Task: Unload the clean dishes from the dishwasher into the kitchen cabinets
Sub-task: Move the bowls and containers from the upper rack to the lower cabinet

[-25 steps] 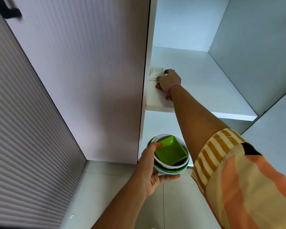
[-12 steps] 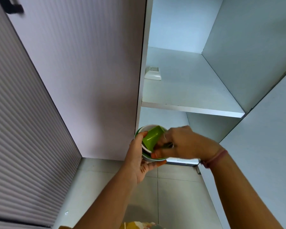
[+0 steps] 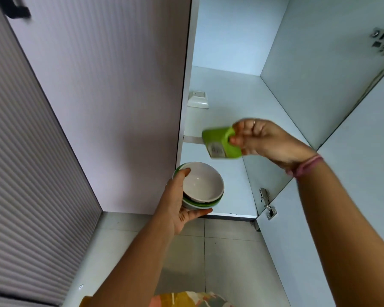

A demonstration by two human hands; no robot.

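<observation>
Two nested bowls (image 3: 201,188), white inside green, cupped in left hand (image 3: 177,206) below open cabinet (image 3: 242,96), white one empty, green square dish (image 3: 222,144) pinched in right hand (image 3: 262,140) before shelf edge, tilted, base toward camera, blurred unreadable sticker underneath.

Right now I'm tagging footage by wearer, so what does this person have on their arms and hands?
Both forearms are bare, with no sleeves reaching them. The right hand has a thin ring on one finger and a pink band around its wrist. The left hand shows no ring or band, only small dark marks on the palm. A patterned orange and yellow garment shows at the bottom edge.
</observation>
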